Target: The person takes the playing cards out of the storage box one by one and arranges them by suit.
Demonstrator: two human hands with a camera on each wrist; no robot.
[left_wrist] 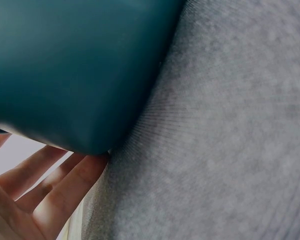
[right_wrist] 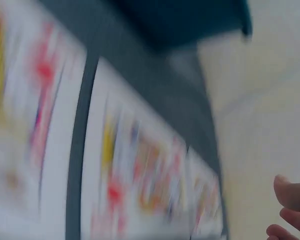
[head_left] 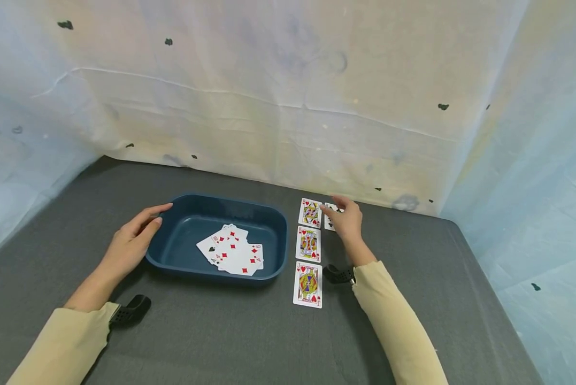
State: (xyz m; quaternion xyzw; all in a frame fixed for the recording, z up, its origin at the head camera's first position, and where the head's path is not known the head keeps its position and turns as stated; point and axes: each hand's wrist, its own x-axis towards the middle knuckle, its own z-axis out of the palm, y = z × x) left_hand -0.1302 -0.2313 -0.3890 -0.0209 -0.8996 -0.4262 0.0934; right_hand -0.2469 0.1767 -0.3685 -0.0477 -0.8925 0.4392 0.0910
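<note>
Beside three white paper face cards, our loose, empty right hand partly hides a white black-suited card; our straight-fingered left hand touches a dark-blue rectangular basin holding overlapping white cards.

Both sleeves are pale yellow (wristbands black).

a grey table bears a blue tray and, right of it, face-up playing cards.
</note>
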